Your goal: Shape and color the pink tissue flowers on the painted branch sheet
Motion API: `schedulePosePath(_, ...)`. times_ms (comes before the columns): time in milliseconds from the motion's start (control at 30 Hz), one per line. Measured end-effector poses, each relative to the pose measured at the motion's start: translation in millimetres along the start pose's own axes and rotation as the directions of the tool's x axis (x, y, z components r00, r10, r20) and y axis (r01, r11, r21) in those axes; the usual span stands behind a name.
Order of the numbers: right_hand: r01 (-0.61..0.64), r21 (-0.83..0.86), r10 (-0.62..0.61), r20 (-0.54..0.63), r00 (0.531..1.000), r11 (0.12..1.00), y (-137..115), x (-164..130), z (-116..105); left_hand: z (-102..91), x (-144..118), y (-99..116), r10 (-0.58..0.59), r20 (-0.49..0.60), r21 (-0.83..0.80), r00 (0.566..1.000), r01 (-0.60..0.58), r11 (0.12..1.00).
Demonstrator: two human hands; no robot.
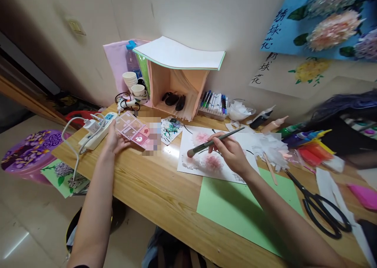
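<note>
At the left end of the wooden table [153, 189] a white power strip [98, 132] lies by the edge; just right of it the left hand [115, 140] curls its fingers under a pink palette [134, 129]; further right lies a white sheet [206, 154] with pink flowers; above it the right hand [231, 152] pinches a brush [213, 142], bristles low over the paper; green paper [244, 209] lies nearer; black scissors [322, 209] rest far right.
</note>
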State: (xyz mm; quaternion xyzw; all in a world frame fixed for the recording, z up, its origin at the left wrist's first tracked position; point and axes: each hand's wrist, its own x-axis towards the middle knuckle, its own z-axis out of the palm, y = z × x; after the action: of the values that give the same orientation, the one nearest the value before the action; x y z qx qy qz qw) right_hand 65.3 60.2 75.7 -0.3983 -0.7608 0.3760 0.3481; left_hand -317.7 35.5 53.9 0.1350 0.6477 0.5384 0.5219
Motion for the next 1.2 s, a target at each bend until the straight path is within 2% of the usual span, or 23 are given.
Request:
schedulePosePath(100,0.045,-0.058,-0.042,0.054,0.998,0.997,-3,-1,4,-4.8,-2,-2,0.015,0.093,0.027,0.996,-0.017,0.999)
schedulePosePath(233,0.117,-0.072,-0.118,-0.007,0.993,0.991,-2,-1,9,-13.1,-6,-7,0.007,0.188,-0.013,0.982,-0.005,1.0)
schedulePosePath(333,0.149,-0.115,-0.142,0.065,0.988,0.982,-1,3,10,-18.4,-6,-14,-0.008,0.223,-0.077,0.975,0.026,0.997)
schedulePosePath(467,0.139,-0.082,-0.139,0.004,0.99,0.987,-1,7,7,-22.4,-6,-21,-0.015,0.228,-0.137,0.973,0.047,0.989)
schedulePosePath(533,0.122,-0.086,-0.118,0.041,0.992,0.989,0,8,6,-23.5,-7,-22,-0.012,0.209,-0.156,0.978,0.045,0.987)
schedulePosePath(667,0.097,-0.027,-0.097,-0.032,0.995,0.995,2,8,3,-24.8,-13,-18,0.011,0.206,-0.177,0.978,0.026,0.984)
schedulePosePath(767,0.115,-0.09,-0.116,-0.007,0.993,0.989,3,6,0,-21.0,-18,-11,0.04,0.238,-0.192,0.97,0.007,0.981)
schedulePosePath(900,0.205,-0.108,-0.208,-0.013,0.978,0.973,1,5,0,-0.6,-21,-2,0.08,0.283,-0.228,0.956,-0.013,0.973)
schedulePosePath(1000,0.288,-0.128,-0.273,0.121,0.954,0.949,-2,5,3,25.9,-18,0,0.105,0.317,-0.236,0.943,-0.029,0.971)
schedulePosePath(1067,0.341,-0.158,-0.318,0.155,0.936,0.927,-3,5,2,45.4,-16,-2,0.112,0.355,-0.249,0.928,-0.021,0.968)
schedulePosePath(1133,0.372,-0.142,-0.369,0.051,0.928,0.917,-4,4,-2,63.3,-15,-6,0.094,0.411,-0.25,0.907,0.013,0.968)
schedulePosePath(1200,0.375,-0.044,-0.378,-0.139,0.915,0.926,-6,2,-10,77.7,-16,-14,0.091,0.435,-0.247,0.896,0.022,0.969)
